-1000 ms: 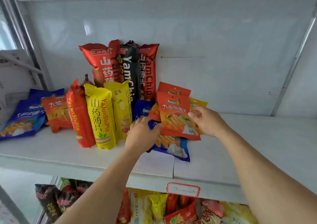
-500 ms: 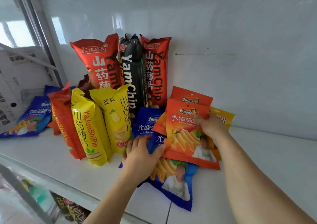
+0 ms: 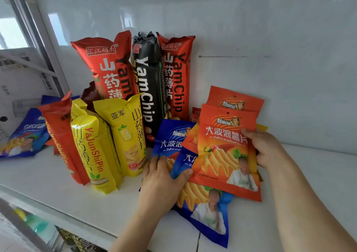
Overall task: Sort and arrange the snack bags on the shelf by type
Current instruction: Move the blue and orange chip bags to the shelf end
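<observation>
On the white shelf (image 3: 299, 174) lies a pile of flat chip bags. My right hand (image 3: 264, 147) grips the right edge of the top orange bag (image 3: 224, 153), with another orange bag (image 3: 233, 99) behind it. My left hand (image 3: 164, 182) pinches the left edge of a blue bag (image 3: 202, 211) lying under the orange one; a second blue bag (image 3: 170, 138) lies behind. Tall red (image 3: 108, 68), black (image 3: 148, 82) and red (image 3: 175, 78) yam-chip bags lean on the back wall. Two yellow yam-chip bags (image 3: 92, 147) (image 3: 127, 134) and a red one (image 3: 61, 136) stand in front.
A further blue bag (image 3: 25, 136) lies at the far left of the shelf beside a metal upright (image 3: 38, 31). A yellow bag's edge (image 3: 261, 127) peeks out behind the orange pile. The shelf's front edge (image 3: 58, 211) runs below, with more snack bags on the lower shelf (image 3: 81, 242).
The view has moved closer and to the left. My right hand has raised the top orange bag a little; my left hand stays on the blue bag's edge.
</observation>
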The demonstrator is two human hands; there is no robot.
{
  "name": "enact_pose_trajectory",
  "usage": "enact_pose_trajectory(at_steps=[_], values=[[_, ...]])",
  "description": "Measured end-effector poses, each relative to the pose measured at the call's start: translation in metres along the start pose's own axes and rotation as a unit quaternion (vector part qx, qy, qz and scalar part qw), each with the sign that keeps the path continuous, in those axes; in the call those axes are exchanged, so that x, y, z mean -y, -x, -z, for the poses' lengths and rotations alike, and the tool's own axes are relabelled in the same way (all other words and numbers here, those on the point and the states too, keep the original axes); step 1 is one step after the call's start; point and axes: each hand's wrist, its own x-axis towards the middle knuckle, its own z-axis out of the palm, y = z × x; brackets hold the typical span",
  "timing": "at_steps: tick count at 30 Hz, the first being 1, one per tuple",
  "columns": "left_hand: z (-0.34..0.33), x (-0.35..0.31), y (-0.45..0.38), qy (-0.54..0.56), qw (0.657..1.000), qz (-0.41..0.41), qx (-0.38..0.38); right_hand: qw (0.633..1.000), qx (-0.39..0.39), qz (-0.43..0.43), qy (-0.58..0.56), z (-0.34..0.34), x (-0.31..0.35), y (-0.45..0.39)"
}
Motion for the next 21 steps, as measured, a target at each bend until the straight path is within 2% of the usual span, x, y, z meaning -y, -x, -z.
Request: enact_pose_trajectory(at_steps=[6,10,14,17,21], values=[[0.002,-0.004,-0.006,-0.047,0.999,-0.006,0.013,0.999,-0.023,0.002,-0.040,0.024,-0.005,0.009],[0.000,-0.004,-0.006,0.006,1.000,0.016,0.020,0.998,-0.042,-0.001,-0.043,0.037,-0.009,0.015],[0.005,-0.006,-0.012,0.029,0.999,0.040,0.006,0.999,-0.028,-0.029,-0.021,0.053,-0.015,0.023],[0.009,-0.010,-0.023,0.051,0.995,0.079,0.032,0.998,-0.019,-0.060,0.005,0.064,-0.018,0.027],[0.010,-0.017,-0.030,0.115,0.986,0.105,0.058,0.998,-0.029,-0.053,0.016,0.069,-0.017,0.034]])
